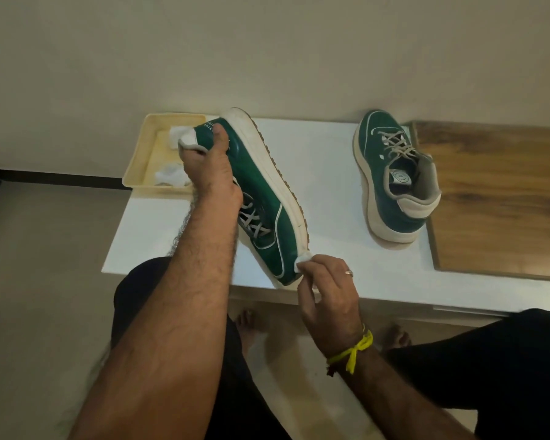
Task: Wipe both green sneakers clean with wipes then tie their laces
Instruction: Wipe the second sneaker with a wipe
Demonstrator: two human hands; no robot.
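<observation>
A green sneaker (264,198) with a white sole lies tipped on its side on the white table (331,173), toe towards me. My left hand (211,173) grips its heel end, thumb on the green upper. My right hand (327,290) pinches a small white wipe (303,259) against the toe of the sole. The second green sneaker (394,179) stands upright at the right of the table, its grey laces loose.
A cream tray (140,160) with crumpled white wipes (170,176) sits at the table's left rear corner. A wooden board (502,198) adjoins the table on the right. My knees and bare feet are below the near edge. A plain wall stands behind.
</observation>
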